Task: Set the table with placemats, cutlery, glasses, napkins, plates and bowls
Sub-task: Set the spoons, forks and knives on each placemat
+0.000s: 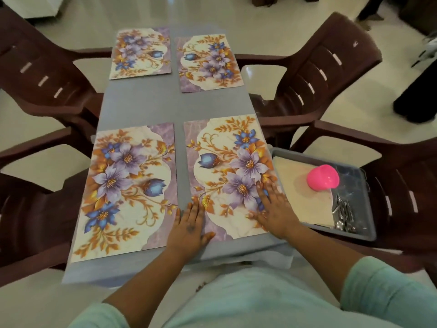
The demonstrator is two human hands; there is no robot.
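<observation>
- The table (pixel 139 102) is long and grey, and four flowered placemats lie flat on it, two at the far end and two at the near end.
- The far left placemat (pixel 141 53) reaches the table's far left corner; the far right placemat (pixel 210 62) lies just beside it with a narrow strip of bare table between them.
- The near left placemat (pixel 125 190) lies along the left edge, close to the near left corner.
- The near right placemat (pixel 227 176) lies along the right edge, near the near right corner, and both hands are on it.
- The left hand (pixel 190 227) is flat with fingers straight, pressing on the inner near corner of this placemat; it grips nothing.
- The right hand (pixel 272 210) is also flat, fingers spread, pressing on the placemat near the table's right edge; it grips nothing.
- A grey tray (pixel 364 233) sits just beside the table's right edge, on a brown chair (pixel 402 204).
- Inside the tray there is a pink bowl (pixel 322 177) turned upside down, a beige flat layer (pixel 293 185) which I cannot identify, and metal cutlery (pixel 343 214) in a pile at the near right part.
- Other brown chairs (pixel 314 74) stand around the table.
</observation>
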